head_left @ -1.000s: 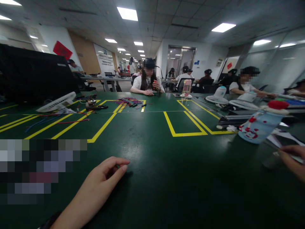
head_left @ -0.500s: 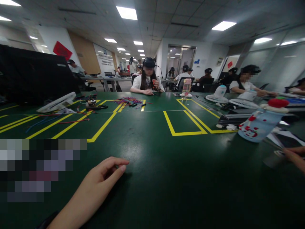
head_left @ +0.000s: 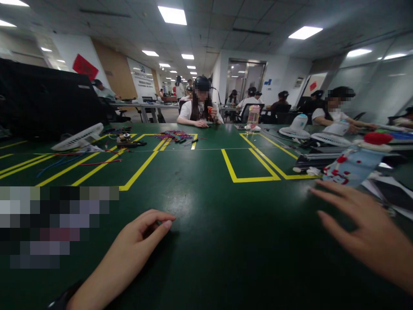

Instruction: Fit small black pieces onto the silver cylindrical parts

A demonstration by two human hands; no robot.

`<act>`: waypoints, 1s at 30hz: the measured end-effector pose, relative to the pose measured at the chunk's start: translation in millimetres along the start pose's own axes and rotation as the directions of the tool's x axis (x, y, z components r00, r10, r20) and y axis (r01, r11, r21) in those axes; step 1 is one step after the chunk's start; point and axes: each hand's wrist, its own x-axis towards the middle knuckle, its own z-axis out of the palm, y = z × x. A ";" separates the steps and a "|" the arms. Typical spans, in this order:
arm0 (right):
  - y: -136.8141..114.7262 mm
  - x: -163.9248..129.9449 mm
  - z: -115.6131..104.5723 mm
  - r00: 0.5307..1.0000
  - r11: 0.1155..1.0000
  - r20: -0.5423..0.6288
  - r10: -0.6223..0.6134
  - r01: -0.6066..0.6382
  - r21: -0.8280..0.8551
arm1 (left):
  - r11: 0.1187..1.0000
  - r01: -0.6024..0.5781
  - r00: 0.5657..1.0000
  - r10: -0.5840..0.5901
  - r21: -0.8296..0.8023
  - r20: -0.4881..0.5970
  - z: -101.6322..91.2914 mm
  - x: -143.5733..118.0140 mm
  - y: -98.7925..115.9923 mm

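Observation:
My left hand [head_left: 138, 241] rests on the green table [head_left: 200, 267], fingers loosely bent and thumb a little apart from the index finger. Nothing shows in it. Over the right side of the table, my right hand [head_left: 361, 228] is spread and slightly blurred, holding nothing visible. Just beyond its fingers stands a light-blue bottle [head_left: 355, 165] with a red top and a cartoon figure; the hand hides its lower edge. I cannot tell whether they touch. Papers and a dark flat object [head_left: 392, 191] lie beside that hand.
Yellow tape [head_left: 237, 180] marks outlines on the table. Further back are a bundle of coloured wires [head_left: 176, 137], a white fan [head_left: 77, 137], metal profiles [head_left: 309, 159] and a clear bottle [head_left: 253, 117]. A person [head_left: 200, 107] sits opposite, holding something orange. A black box-like object [head_left: 48, 99] stands left.
My right hand has come in from the right edge towards the left, spread out. The grey cylinder that was by it is no longer visible. My left hand has stayed put.

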 end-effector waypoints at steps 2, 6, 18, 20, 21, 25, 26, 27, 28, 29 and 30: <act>-45.2 28.3 2.6 0.976 0.983 0.121 -0.182 0.181 0.017 | 1.000 0.004 1.000 -0.004 0.015 -0.002 -1.5 -0.7 0.3; -59.7 59.4 5.7 0.993 0.990 0.055 -0.102 0.107 -0.096 | 1.000 -0.001 1.000 0.001 0.010 -0.005 -5.7 -2.3 -1.5; 99.5 -29.1 23.8 0.917 0.931 0.164 0.363 -0.349 -0.109 | 0.998 -0.037 0.999 0.037 -0.060 -0.007 -1.3 -0.4 2.2; 31.5 0.9 14.7 0.944 0.955 0.185 0.272 -0.288 0.065 | 0.998 -0.038 0.999 0.037 -0.054 -0.017 -0.2 -0.6 2.5; -7.4 16.8 10.9 0.952 0.956 0.251 0.173 -0.224 0.188 | 0.998 -0.035 0.999 0.034 -0.048 -0.020 0.4 -0.7 2.7; -142.3 61.1 8.7 0.908 0.820 0.354 -0.223 -0.021 0.571 | 0.999 -0.050 0.998 0.049 -0.005 -0.026 1.3 -1.6 2.1; -163.2 65.8 11.0 0.894 0.786 0.342 -0.290 0.019 0.617 | 0.998 -0.063 0.998 0.063 0.011 -0.029 1.1 -1.9 1.6; -178.1 68.2 13.9 0.882 0.759 0.336 -0.330 0.037 0.650 | 0.997 -0.076 0.996 0.077 0.029 -0.034 1.0 -2.5 1.1; -187.3 68.9 16.9 0.878 0.739 0.330 -0.346 0.038 0.673 | 0.995 -0.088 0.995 0.090 0.046 -0.042 1.2 -3.3 1.0; -191.9 68.1 20.1 0.879 0.721 0.332 -0.343 0.020 0.693 | 0.993 -0.097 0.993 0.101 0.062 -0.053 2.0 -4.5 1.6; -193.1 66.3 23.3 0.883 0.701 0.336 -0.328 -0.011 0.713 | 0.991 -0.110 0.991 0.115 0.075 -0.067 3.6 -5.9 3.4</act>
